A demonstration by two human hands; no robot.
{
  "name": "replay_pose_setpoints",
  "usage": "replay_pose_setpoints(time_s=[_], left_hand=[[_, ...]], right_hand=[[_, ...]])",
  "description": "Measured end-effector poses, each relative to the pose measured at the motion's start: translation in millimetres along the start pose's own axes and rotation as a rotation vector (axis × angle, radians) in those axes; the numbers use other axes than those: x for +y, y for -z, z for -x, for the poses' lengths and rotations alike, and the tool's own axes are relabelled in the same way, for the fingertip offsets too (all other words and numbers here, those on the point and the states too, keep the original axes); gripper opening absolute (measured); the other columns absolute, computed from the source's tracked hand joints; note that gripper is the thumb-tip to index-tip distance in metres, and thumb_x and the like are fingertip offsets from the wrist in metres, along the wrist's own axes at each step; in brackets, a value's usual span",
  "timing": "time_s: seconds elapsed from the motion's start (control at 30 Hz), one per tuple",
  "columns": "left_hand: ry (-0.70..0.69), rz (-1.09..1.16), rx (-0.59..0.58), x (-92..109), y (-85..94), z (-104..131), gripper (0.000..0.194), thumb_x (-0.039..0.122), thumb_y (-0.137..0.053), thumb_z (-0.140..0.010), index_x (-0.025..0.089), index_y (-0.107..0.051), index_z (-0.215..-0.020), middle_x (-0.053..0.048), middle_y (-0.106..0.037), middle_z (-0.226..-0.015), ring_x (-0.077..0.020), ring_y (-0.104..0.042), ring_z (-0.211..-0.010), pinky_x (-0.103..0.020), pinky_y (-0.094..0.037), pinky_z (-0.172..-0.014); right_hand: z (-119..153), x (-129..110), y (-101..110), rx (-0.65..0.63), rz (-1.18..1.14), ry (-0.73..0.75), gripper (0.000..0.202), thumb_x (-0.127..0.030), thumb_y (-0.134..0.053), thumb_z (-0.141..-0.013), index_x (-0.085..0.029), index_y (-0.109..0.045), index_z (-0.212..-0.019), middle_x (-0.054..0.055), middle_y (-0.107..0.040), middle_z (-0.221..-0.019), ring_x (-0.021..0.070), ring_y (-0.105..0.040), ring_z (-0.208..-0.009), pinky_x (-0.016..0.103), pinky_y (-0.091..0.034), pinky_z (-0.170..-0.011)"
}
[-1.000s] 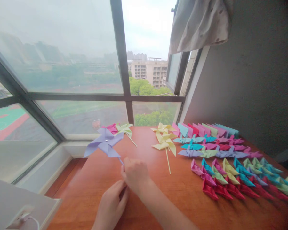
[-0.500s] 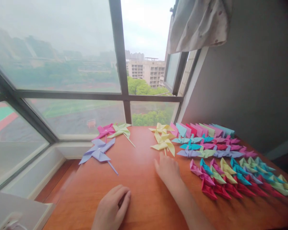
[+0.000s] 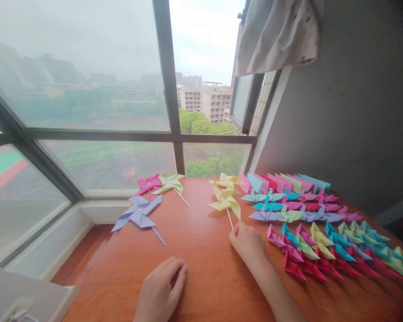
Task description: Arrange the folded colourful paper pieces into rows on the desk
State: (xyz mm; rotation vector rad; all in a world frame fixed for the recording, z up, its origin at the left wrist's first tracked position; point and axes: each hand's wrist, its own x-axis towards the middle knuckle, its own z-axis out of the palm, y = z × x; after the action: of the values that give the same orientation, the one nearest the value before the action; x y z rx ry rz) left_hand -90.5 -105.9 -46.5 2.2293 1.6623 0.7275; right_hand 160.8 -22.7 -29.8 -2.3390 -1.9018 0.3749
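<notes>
My right hand (image 3: 247, 240) pinches the lower end of the stick of a pale yellow paper pinwheel (image 3: 226, 203). Behind that one lies a second yellow pinwheel (image 3: 226, 180), partly covered by the nearer one. My left hand (image 3: 163, 286) rests on the table with its fingers curled in, and nothing shows in it. Across the table to the left are a lilac pinwheel (image 3: 139, 212), a pink pinwheel (image 3: 148, 183) and a light green pinwheel (image 3: 169, 183), each on a paper stick.
Rows of folded paper boats (image 3: 322, 241), paper cranes (image 3: 295, 205) and upright folded paper pieces (image 3: 282, 182) cover the right side of the brown table (image 3: 201, 250). A window (image 3: 104, 89) borders the far and left sides; a curtain (image 3: 278, 36) hangs at upper right.
My right hand has moved right and slightly toward me, and now grips the stick of the nearer yellow pinwheel. That pinwheel has turned and shifted slightly left. My left hand stays nearly still.
</notes>
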Motion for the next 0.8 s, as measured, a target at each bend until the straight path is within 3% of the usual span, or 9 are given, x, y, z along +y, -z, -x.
replay_pose_setpoints(time_s=[0.1, 0.2, 0.4, 0.57, 0.67, 0.8], left_hand=[[-0.006, -0.01, 0.003, 0.2, 0.1, -0.3, 0.026, 0.031, -0.043, -0.096, 0.022, -0.062, -0.08, -0.002, -0.068, -0.077, -0.0176, -0.065, -0.071, -0.025, -0.048, -0.066], [-0.007, -0.036, -0.001, 1.8, 0.8, 0.1, 0.025, 0.029, -0.043, -0.097, 0.022, -0.061, -0.08, -0.002, -0.067, -0.076, -0.0177, -0.064, -0.071, -0.025, -0.048, -0.066], [-0.131, -0.116, -0.047, 15.1, -1.3, 7.9, 0.022, 0.019, -0.045, -0.092, 0.021, -0.057, -0.073, -0.003, -0.064, -0.072, -0.0193, -0.063, -0.067, -0.028, -0.047, -0.06], [-0.242, -0.005, -0.079, 24.5, -7.5, 15.9, 0.018, 0.008, -0.049, -0.082, 0.022, -0.06, -0.085, -0.004, -0.069, -0.086, -0.0195, -0.066, -0.078, -0.028, -0.05, -0.069], [-0.228, -0.011, -0.086, 23.7, -8.3, 16.4, 0.016, 0.01, -0.048, -0.085, 0.022, -0.057, -0.079, -0.003, -0.067, -0.08, -0.0184, -0.064, -0.073, -0.027, -0.048, -0.065], [-0.205, -0.073, -0.126, 21.9, -6.3, 13.7, 0.023, 0.018, -0.046, -0.092, 0.021, -0.049, -0.07, -0.001, -0.061, -0.07, -0.0159, -0.059, -0.065, -0.025, -0.044, -0.059]], right_hand=[[7.1, -7.1, -0.4, 0.034, -0.006, 0.008, 0.017, -0.028, -0.049, -0.088, -0.022, -0.064, -0.086, 0.007, -0.072, -0.08, 0.0227, -0.069, -0.077, 0.026, -0.036, -0.057], [17.9, -22.2, -1.0, 0.085, -0.032, 0.125, 0.015, -0.026, -0.05, -0.089, -0.022, -0.064, -0.087, 0.005, -0.072, -0.079, 0.0201, -0.068, -0.075, 0.025, -0.035, -0.057], [38.5, -74.9, -10.4, 0.15, -0.054, 0.607, 0.012, -0.022, -0.052, -0.089, -0.02, -0.063, -0.088, 0.005, -0.071, -0.079, 0.0171, -0.068, -0.074, 0.022, -0.039, -0.061], [49.1, -118.2, -21.2, 0.065, 0.014, 0.885, 0.011, -0.025, -0.053, -0.09, -0.018, -0.062, -0.09, 0.006, -0.071, -0.08, 0.0202, -0.068, -0.072, 0.025, -0.044, -0.06], [40.6, -120.9, -18.7, 0.013, 0.002, 0.861, 0.021, -0.039, -0.054, -0.092, -0.019, -0.062, -0.092, 0.007, -0.071, -0.083, 0.0228, -0.069, -0.076, 0.028, -0.047, -0.062], [-0.8, -86.9, -1.3, 0.068, 0.066, 0.449, 0.02, -0.029, -0.046, -0.095, -0.019, -0.062, -0.099, 0.011, -0.07, -0.092, 0.0235, -0.069, -0.083, 0.03, -0.05, -0.068]])
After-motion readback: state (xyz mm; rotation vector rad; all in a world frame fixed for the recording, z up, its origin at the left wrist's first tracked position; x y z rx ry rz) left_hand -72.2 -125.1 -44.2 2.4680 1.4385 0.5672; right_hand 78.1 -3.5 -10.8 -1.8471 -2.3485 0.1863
